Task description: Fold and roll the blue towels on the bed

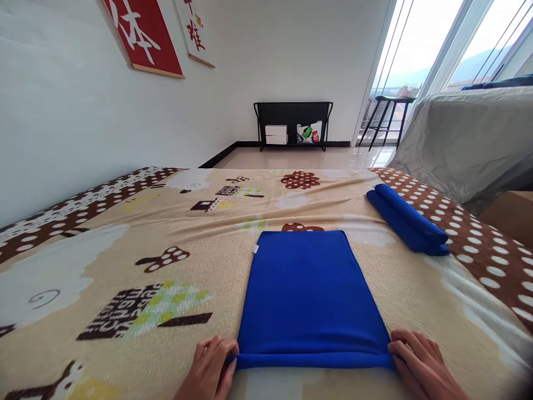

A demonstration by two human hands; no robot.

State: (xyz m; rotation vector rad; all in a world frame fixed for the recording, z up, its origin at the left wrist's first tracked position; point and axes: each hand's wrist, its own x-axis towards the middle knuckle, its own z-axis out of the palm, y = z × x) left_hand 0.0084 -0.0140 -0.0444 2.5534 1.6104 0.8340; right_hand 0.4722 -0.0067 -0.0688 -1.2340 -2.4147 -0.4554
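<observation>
Patterned blanket (216, 261) below; left hand (211, 364) and right hand (418, 358) pinch blue cloth (310, 291), partly hiding its near corners.

bare hands (211, 364) (fingers (406, 337) uncovered)

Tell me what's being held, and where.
The flat blue cloth: the left hand and right hand each pinch one end of its folded near edge.

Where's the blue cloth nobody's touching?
In the head view, it's on the right: the rolled blue cloth lies along the brown polka-dotted border, beyond the right hand and the flatter blue cloth.
</observation>
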